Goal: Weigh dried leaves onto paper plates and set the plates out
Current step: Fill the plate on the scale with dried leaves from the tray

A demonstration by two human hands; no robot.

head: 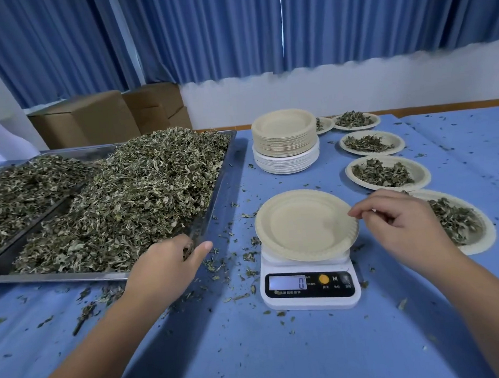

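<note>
left grip curls round dried leaves in tray, desk's left edge | right grip pinches rim of empty plate on scale | display reads 0

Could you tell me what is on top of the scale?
One empty paper plate, pinched at its rim by the right hand. It hides the scale platform; the display shows 0.

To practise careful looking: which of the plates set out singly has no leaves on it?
The plate on the scale: its surface is bare, while the plates to its right all carry leaves.
</note>
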